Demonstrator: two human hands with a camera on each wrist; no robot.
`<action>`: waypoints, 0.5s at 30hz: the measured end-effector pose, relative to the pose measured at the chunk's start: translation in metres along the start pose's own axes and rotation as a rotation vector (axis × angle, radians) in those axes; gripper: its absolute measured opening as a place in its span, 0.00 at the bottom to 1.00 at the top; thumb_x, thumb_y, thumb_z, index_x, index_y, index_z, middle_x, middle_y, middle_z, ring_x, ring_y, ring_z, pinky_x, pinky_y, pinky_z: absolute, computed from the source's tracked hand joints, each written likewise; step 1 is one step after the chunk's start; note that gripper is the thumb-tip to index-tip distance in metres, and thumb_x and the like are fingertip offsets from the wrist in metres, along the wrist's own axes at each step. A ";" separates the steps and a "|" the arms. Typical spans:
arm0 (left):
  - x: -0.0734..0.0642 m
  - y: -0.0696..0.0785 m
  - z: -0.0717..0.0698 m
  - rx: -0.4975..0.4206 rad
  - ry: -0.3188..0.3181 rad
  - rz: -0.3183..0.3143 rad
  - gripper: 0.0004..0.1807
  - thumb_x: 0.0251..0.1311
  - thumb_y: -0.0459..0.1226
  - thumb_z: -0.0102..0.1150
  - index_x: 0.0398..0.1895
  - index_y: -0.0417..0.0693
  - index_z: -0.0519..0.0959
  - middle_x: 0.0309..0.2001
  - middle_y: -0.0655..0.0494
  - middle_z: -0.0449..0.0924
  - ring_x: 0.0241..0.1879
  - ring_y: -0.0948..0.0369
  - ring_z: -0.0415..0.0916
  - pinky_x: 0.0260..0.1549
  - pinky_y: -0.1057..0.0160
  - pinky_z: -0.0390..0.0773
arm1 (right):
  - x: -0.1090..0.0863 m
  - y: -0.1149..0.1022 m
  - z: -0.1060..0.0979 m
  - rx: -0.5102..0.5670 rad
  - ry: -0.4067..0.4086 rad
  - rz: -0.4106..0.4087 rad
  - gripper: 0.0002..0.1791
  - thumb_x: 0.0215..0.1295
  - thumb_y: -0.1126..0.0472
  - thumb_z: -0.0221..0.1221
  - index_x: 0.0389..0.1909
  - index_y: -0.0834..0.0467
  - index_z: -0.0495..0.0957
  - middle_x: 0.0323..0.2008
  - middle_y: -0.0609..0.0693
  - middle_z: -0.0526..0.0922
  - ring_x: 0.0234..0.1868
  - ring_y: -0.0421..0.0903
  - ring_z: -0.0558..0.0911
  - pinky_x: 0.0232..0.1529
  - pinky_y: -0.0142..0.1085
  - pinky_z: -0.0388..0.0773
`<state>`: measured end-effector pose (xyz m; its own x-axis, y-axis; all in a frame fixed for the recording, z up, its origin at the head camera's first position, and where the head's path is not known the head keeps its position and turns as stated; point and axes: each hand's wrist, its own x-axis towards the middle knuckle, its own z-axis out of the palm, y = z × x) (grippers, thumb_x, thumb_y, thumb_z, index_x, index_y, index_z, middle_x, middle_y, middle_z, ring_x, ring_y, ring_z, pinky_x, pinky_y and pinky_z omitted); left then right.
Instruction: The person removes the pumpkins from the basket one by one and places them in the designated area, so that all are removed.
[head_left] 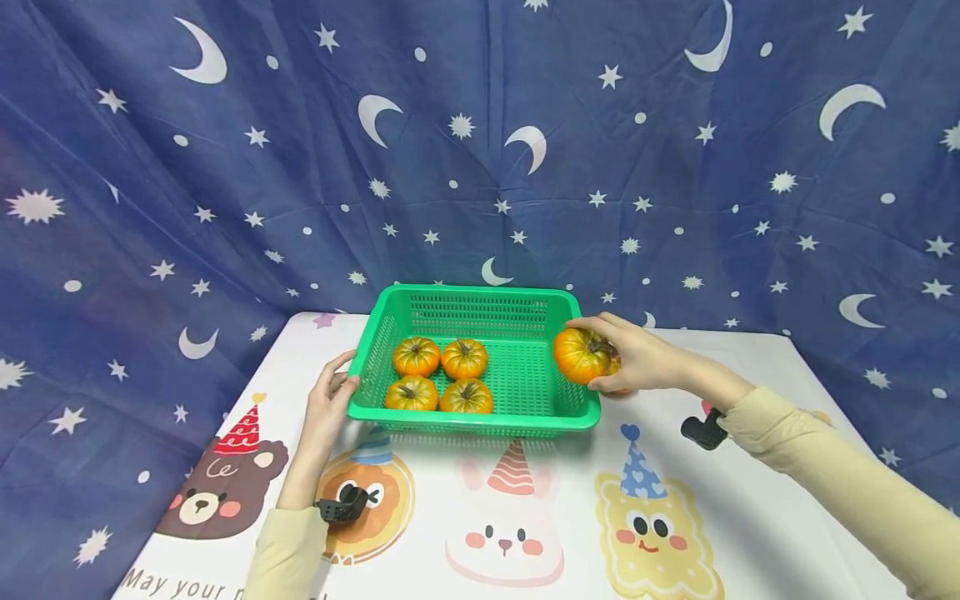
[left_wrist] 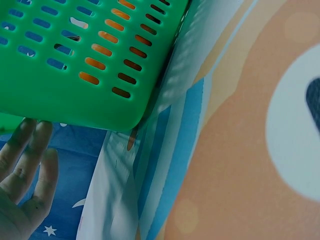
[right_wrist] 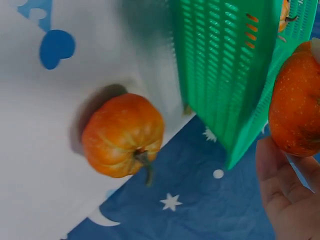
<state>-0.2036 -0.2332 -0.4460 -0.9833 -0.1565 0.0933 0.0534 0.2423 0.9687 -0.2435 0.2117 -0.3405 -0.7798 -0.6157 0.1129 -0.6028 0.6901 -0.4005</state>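
Observation:
A green plastic basket point(head_left: 480, 422) stands on the table with several small orange pumpkins point(head_left: 416, 357) grouped in its left half. My right hand point(head_left: 637, 354) grips another pumpkin point(head_left: 581, 356) by its sides, over the basket's right rim. In the right wrist view this held pumpkin point(right_wrist: 297, 105) shows beside the basket wall, fingers beneath it. One more pumpkin point(right_wrist: 125, 135) lies on the table outside the basket, mostly hidden behind the right hand in the head view. At the left end, my left hand point(head_left: 327, 400) touches the rim with fairly straight fingers point(left_wrist: 42, 145).
A white tablecloth point(head_left: 420, 575) with cartoon animals and party hats covers the table. Behind its far edge hangs a dark blue curtain point(head_left: 450, 208) with moons and stars. Black wrist devices point(head_left: 343, 506) sit at both sleeves.

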 end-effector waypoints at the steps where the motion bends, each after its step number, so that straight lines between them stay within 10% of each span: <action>1: 0.000 0.000 0.000 0.001 -0.003 0.000 0.24 0.71 0.40 0.47 0.70 0.54 0.64 0.42 0.61 0.79 0.37 0.74 0.77 0.41 0.75 0.73 | -0.003 0.002 0.000 0.006 0.002 0.018 0.46 0.44 0.58 0.74 0.67 0.50 0.64 0.53 0.52 0.73 0.47 0.49 0.76 0.48 0.45 0.77; 15: 0.001 0.000 0.000 -0.002 0.000 -0.006 0.24 0.71 0.40 0.47 0.69 0.56 0.64 0.38 0.66 0.78 0.36 0.73 0.76 0.41 0.75 0.73 | -0.028 0.023 0.006 0.010 0.076 0.067 0.47 0.45 0.56 0.74 0.68 0.51 0.63 0.50 0.51 0.74 0.46 0.46 0.73 0.42 0.37 0.77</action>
<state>-0.2043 -0.2337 -0.4456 -0.9836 -0.1575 0.0878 0.0483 0.2391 0.9698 -0.2345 0.2432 -0.3582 -0.8292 -0.5372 0.1544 -0.5474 0.7246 -0.4186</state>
